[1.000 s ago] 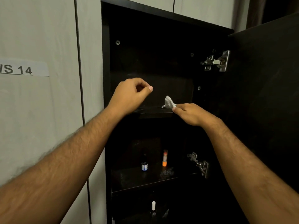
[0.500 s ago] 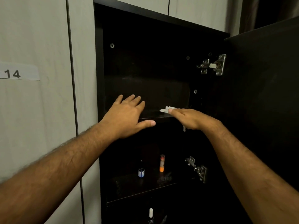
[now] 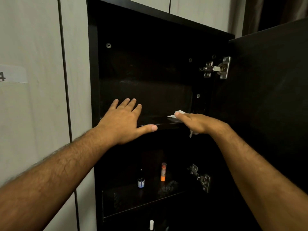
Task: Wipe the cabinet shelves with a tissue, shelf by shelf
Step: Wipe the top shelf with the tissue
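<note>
A dark cabinet stands open in front of me. Its upper shelf [image 3: 160,120] is bare apart from my hands. My right hand [image 3: 196,121] lies flat on the right part of that shelf, straight fingers pressing a white tissue [image 3: 179,112] onto the board; a scrap of the tissue hangs below the palm. My left hand [image 3: 124,121] rests flat on the left part of the same shelf with fingers spread and holds nothing, its thumb along the shelf's front edge.
The cabinet door [image 3: 270,105] stands open on the right, with metal hinges [image 3: 216,68]. On the lower shelf [image 3: 133,202] stand a small dark bottle [image 3: 141,180] and an orange tube [image 3: 163,171]. A white-capped item [image 3: 151,224] sits below. Pale panels cover the wall at left.
My left hand opened from a loose fist and came down flat on the shelf. My right hand went from pinching the tissue upright to pressing it flat on the shelf.
</note>
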{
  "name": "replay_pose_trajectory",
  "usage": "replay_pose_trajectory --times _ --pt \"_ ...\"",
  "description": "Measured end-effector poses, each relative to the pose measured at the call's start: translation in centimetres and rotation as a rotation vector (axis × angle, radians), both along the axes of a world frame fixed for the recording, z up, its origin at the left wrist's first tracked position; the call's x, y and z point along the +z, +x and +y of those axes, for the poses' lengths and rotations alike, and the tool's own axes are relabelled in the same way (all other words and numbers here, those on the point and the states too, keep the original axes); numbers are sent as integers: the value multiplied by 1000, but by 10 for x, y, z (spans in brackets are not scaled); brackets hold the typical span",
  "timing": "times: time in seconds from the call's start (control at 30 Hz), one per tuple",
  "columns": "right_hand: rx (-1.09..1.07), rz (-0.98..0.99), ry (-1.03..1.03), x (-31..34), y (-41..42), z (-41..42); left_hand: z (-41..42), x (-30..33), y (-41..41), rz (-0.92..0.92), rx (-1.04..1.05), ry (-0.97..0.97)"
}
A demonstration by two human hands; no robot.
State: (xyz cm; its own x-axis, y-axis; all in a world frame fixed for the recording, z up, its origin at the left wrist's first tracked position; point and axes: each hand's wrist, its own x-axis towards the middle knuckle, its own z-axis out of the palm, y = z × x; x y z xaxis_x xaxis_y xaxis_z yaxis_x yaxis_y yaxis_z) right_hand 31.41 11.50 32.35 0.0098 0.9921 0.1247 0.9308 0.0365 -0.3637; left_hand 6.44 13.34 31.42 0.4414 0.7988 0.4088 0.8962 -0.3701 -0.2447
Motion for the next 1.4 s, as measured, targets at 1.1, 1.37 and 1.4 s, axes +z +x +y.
replay_pose_trajectory --times 1.1,1.37,1.4 --pt "-199 67 -127 7 -18 21 5 -8 0 -17 38 -78" --pt "-153 53 -75 4 -4 2 4 -9 1 -8 33 -75" --pt "-191 21 -83 6 -10 3 4 -9 1 -5 35 -77"
